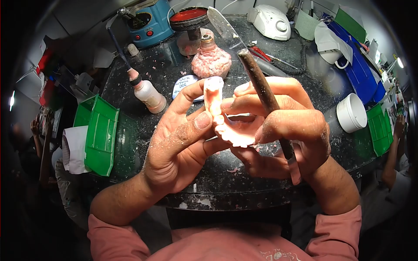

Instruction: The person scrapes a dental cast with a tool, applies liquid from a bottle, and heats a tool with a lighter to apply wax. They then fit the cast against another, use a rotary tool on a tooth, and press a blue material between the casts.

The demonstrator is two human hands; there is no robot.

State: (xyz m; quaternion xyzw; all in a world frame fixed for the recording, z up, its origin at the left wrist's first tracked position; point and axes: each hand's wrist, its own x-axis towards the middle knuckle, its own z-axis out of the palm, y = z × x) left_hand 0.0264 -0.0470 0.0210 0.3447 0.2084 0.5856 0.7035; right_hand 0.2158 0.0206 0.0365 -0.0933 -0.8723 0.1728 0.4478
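Between my hands, above the bench, is a brightly lit pale pink denture (pixel 237 135) with a row of teeth along its curve. My left hand (pixel 174 145) pinches its left arm between thumb and fingers. In my right hand (pixel 300 126) lies a wax knife (pixel 260 80) with a dark, worn handle, gripped in the fingers. Its broad metal blade points up and left, and a narrower metal end sticks out below the hand. Fingertips of my right hand also touch the denture's right side. Glare hides the denture's fine detail.
Behind the hands stand a wax-covered burner (pixel 211 61), a white bottle (pixel 150 96), a round label with handwriting (pixel 183 85) and a red-topped stand (pixel 189 19). Green bins (pixel 101 135) and a white tub (pixel 352 113) flank the dusty bench (pixel 209 191). Other people's arms (pixel 389 167) show at the edges.
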